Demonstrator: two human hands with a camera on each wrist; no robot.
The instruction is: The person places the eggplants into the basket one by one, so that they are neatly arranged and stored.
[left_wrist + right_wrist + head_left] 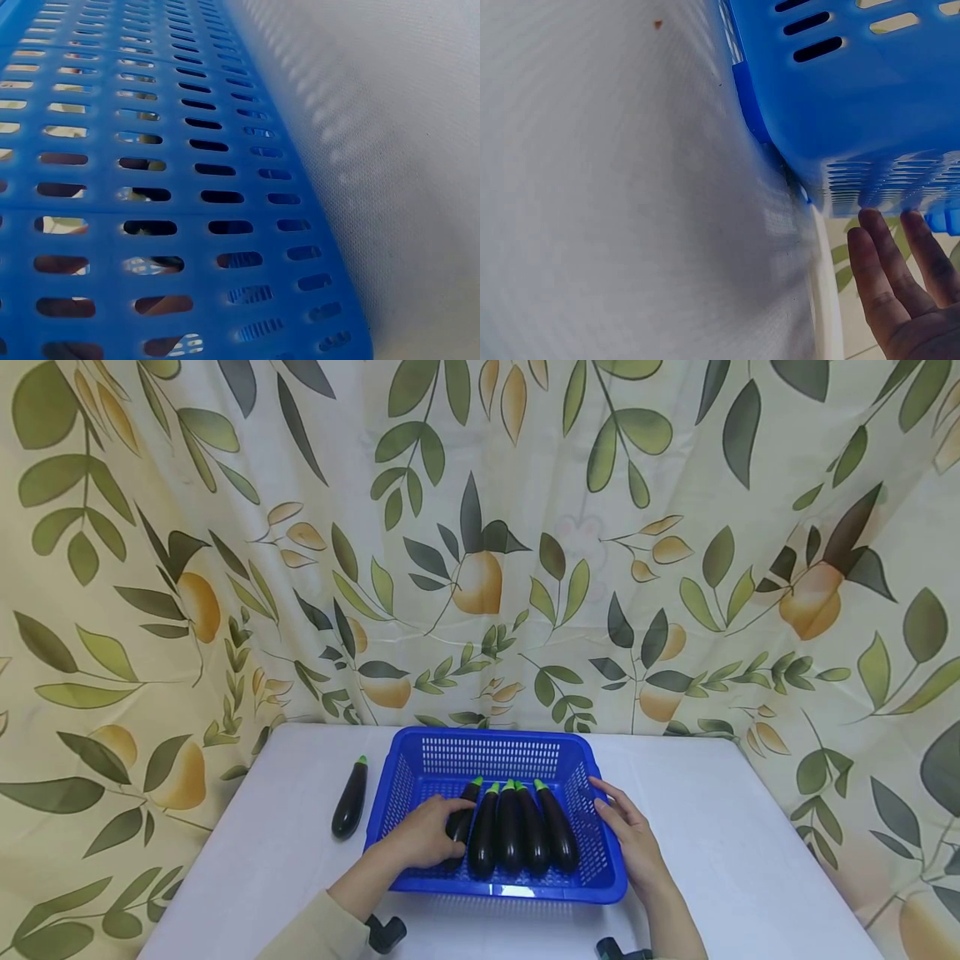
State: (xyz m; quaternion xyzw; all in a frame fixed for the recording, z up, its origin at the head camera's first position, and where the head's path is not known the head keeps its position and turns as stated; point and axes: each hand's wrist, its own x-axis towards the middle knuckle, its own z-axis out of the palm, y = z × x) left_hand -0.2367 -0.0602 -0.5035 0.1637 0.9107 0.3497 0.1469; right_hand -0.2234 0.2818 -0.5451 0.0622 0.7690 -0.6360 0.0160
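In the head view a blue plastic basket point(491, 739) holds several dark eggplants point(510, 831) with green stems, lying side by side. My left hand point(423, 833) reaches over the basket's left side and grips the leftmost eggplant point(468, 793) inside it, thumb near its lower end. At the right rim, my right hand point(637, 843) touches the basket with extended fingers. The right wrist view shows those fingers point(885, 262) against the outer wall. Only the slotted basket wall point(172, 172) fills the left wrist view; the hand is mostly hidden behind it. Another eggplant point(349, 802) lies left of the basket.
The basket stands on a table with a white cloth point(712, 827). A curtain with a fruit and leaf print point(480, 652) hangs behind and around the table. Dark devices point(386, 935) show near both wrists.
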